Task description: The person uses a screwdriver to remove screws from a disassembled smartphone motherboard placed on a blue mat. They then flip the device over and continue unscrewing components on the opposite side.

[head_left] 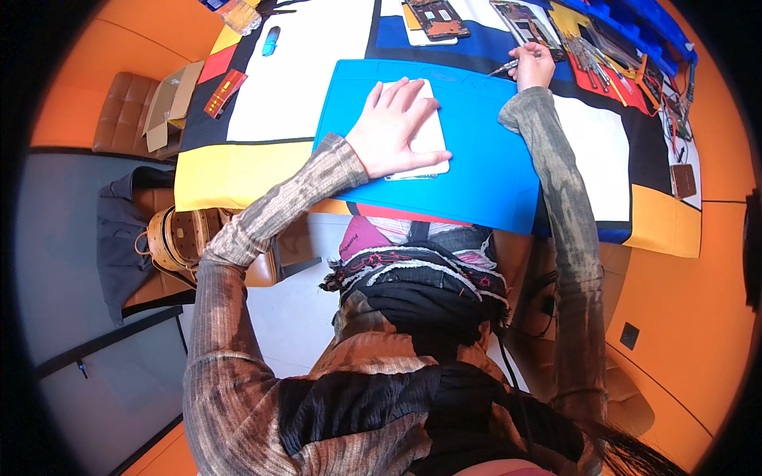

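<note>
Across a blue work mat [492, 163] on a colour-blocked table, 2 bare hands are busy. The left hand [395, 131] lies palm down on a flat white rectangular panel [431, 133], its fingers spread well apart and its thumb reaching past the panel's right edge. The panel rests on the mat, left of its middle; the hand hides much of it.

Farther right, at the mat's far edge, the right hand [534, 67] has thumb and fingers pinched together on a slim tool [506, 68], its narrow end aimed left. Whether that end touches the mat, I cannot tell.

Beyond are 2 opened phone-like devices [440, 19], 1 near the right hand, and a red tool holder [589, 68] fanned with slender implements.

The step in hand appears to be steadying the panel while managing the tool. As I judge it, the next move calls for a light, controlled grip, the narrow end kept clear of the left fingers.
</note>
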Demonstrator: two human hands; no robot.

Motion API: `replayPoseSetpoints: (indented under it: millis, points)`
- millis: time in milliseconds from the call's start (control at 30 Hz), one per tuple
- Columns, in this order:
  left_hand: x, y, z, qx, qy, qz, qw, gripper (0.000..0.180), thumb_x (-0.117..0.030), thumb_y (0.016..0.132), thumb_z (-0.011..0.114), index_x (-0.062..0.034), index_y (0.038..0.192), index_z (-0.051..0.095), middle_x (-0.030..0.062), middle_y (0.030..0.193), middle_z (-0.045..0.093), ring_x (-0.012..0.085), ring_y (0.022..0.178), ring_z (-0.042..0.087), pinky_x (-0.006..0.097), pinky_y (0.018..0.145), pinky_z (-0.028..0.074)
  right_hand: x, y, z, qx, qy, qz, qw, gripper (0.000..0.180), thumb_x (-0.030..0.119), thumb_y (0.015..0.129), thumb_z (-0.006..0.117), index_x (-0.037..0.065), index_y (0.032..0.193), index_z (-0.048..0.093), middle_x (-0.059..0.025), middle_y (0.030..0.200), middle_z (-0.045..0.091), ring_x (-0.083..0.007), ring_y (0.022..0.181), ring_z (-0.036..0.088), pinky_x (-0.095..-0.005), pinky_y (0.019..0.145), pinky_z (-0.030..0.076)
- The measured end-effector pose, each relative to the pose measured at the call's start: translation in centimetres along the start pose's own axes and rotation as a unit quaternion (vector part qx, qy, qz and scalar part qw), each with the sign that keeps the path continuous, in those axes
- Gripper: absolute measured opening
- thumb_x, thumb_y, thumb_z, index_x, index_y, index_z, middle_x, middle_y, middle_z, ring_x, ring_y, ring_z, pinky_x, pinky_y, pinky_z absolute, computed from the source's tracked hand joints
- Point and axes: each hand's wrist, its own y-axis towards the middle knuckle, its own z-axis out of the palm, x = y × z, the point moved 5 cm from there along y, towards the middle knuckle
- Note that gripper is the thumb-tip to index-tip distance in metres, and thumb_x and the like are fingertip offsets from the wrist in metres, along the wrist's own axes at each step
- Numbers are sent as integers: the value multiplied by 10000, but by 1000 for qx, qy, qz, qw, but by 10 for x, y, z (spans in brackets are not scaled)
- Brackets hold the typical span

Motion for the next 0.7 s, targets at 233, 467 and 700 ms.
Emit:
replayPoseSetpoints:
  millis: [233,467,700]
  points:
    - [5,-8,10,1,-2,28,1000,727,-633,815,537,-142,1342,435,192,1455,303,401,1373,239,591,1101,154,1,1,0,1,-6,-7,1000,226,-8,760,588,6,966,494,-131,761,652,-118,408,495,-242,362,364]
    - [7,-11,10,12,11,57,998,709,-619,842,499,-157,1373,413,193,1487,250,424,1387,187,614,1099,124,-3,4,-1,6,3,-9,1000,182,11,766,600,-6,931,524,-125,753,657,-128,417,533,-263,386,418]
    - [-25,-18,10,-17,-23,-24,999,712,-575,761,600,-91,1270,481,231,1468,244,467,1376,155,659,1056,150,-3,3,-2,2,-11,-4,1000,184,17,785,587,7,953,511,-126,770,660,-123,418,517,-245,368,376]
